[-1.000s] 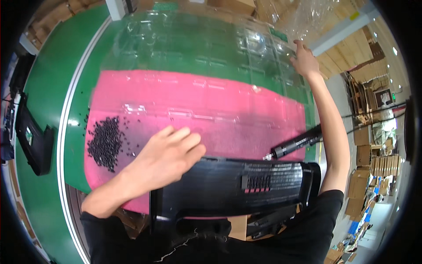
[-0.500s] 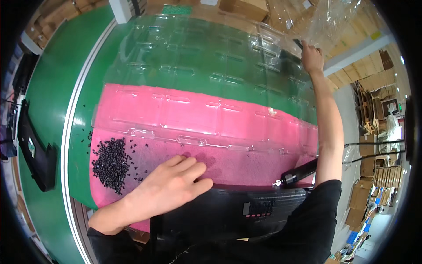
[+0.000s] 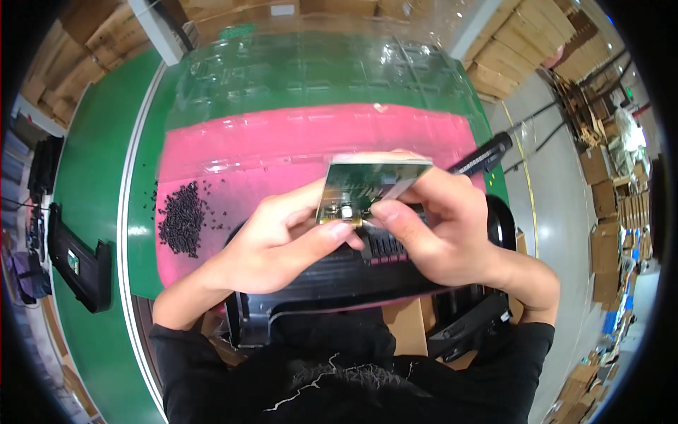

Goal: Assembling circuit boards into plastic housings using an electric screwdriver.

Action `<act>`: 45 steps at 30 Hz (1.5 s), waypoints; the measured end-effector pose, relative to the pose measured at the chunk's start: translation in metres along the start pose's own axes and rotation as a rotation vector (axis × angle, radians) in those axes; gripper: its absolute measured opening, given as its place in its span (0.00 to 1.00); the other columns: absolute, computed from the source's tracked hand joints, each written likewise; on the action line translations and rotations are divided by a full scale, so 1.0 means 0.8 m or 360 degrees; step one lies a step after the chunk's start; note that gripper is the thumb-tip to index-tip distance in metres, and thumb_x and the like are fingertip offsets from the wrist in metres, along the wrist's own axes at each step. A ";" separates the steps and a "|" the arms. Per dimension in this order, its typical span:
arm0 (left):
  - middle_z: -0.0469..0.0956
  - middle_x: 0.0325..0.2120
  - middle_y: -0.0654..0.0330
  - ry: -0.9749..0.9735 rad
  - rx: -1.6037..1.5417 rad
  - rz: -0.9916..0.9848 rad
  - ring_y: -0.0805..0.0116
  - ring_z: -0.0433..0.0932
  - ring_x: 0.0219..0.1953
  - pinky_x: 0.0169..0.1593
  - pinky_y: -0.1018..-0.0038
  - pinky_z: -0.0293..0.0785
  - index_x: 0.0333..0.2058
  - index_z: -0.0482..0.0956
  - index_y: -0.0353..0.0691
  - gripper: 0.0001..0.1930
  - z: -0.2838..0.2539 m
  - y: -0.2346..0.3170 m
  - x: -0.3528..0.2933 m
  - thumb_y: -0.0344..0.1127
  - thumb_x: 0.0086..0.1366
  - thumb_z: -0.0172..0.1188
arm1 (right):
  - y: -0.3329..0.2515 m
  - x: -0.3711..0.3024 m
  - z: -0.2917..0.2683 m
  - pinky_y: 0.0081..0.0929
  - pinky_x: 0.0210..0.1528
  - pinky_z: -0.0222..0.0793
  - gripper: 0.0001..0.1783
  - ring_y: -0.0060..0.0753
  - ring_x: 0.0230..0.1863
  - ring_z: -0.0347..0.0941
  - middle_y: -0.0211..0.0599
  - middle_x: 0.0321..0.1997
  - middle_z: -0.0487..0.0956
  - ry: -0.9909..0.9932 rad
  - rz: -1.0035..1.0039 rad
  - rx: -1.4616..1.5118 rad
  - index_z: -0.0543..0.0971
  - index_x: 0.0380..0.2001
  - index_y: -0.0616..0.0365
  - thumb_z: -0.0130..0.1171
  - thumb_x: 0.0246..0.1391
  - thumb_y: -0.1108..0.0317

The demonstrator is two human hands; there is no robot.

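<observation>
In front of my chest, both hands hold a small green circuit board [image 3: 371, 185], tilted up, with small parts along its near edge. My left hand [image 3: 272, 244] pinches the lower left corner, thumb on the near edge. The right hand [image 3: 448, 226] grips the board's right side, its thumb pressing the lower edge and its other fingers partly hidden behind. Below them lies a glossy black plastic housing [image 3: 318, 272] with a slotted section, partly covered by the hands. On the pink mat [image 3: 318, 126], a heap of small black screws [image 3: 181, 220] lies to the left.
A clear moulded plastic tray [image 3: 296, 81] spans the far part of the green table [image 3: 99, 169]. A black electric screwdriver [image 3: 486, 154] lies at the right, with cables beyond. Another black housing [image 3: 85, 272] is at far left. Cardboard boxes [image 3: 526, 35] stand behind the table.
My right hand has come back from the far right corner of the tray, and my left hand has risen from the mat. Both now hold the circuit board. The view has shifted.
</observation>
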State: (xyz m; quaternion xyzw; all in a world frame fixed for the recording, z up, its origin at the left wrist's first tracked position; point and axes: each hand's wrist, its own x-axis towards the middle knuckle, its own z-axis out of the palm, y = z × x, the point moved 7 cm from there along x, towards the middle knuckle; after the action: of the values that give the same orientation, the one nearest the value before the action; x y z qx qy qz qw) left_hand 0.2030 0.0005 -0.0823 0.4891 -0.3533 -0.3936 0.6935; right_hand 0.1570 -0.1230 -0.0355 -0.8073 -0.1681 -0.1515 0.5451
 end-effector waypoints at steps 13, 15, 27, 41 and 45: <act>0.78 0.37 0.57 0.0006 0.0817 -0.0185 0.76 0.77 0.32 0.36 0.80 0.74 0.56 0.67 0.33 0.26 0.021 -0.020 0.018 0.18 0.56 0.54 | -0.027 -0.092 -0.042 0.27 0.42 0.76 0.33 0.33 0.42 0.78 0.44 0.47 0.79 -0.0084 -0.0261 -0.1179 0.72 0.52 0.69 0.72 0.39 0.74; 0.78 0.38 0.57 0.0227 0.0579 -0.0023 0.75 0.78 0.34 0.35 0.81 0.76 0.54 0.70 0.35 0.28 0.005 -0.028 0.016 0.19 0.52 0.64 | -0.007 -0.105 -0.052 0.25 0.46 0.74 0.35 0.34 0.47 0.78 0.45 0.47 0.79 0.0021 -0.0058 -0.1068 0.71 0.54 0.69 0.72 0.40 0.76; 0.76 0.39 0.56 -0.0315 0.2032 0.0140 0.57 0.79 0.35 0.39 0.66 0.77 0.44 0.78 0.34 0.25 0.022 -0.089 0.014 0.41 0.48 0.71 | 0.098 -0.162 -0.035 0.37 0.58 0.63 0.29 0.47 0.57 0.68 0.44 0.55 0.73 -0.0154 0.0419 -0.0819 0.75 0.50 0.61 0.69 0.42 0.66; 0.73 0.40 0.58 -0.0346 0.2139 0.0066 0.60 0.77 0.31 0.35 0.66 0.76 0.43 0.79 0.34 0.24 0.022 -0.094 0.015 0.40 0.48 0.71 | 0.108 -0.164 -0.031 0.37 0.59 0.61 0.29 0.47 0.57 0.65 0.42 0.56 0.71 -0.0135 0.0489 -0.0904 0.75 0.50 0.62 0.69 0.41 0.68; 0.73 0.39 0.58 -0.0332 0.2122 0.0059 0.61 0.77 0.31 0.34 0.67 0.76 0.43 0.78 0.34 0.24 0.021 -0.092 0.014 0.40 0.48 0.71 | 0.107 -0.163 -0.030 0.37 0.59 0.62 0.30 0.47 0.57 0.65 0.42 0.56 0.72 -0.0129 0.0479 -0.0913 0.75 0.50 0.62 0.69 0.40 0.68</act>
State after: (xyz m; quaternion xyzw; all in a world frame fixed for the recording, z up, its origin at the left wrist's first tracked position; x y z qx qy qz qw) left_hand 0.1787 -0.0321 -0.1473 0.7659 -0.5940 -0.1245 0.2122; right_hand 0.0758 -0.1889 -0.1534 -0.9491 -0.0189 -0.0780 0.3046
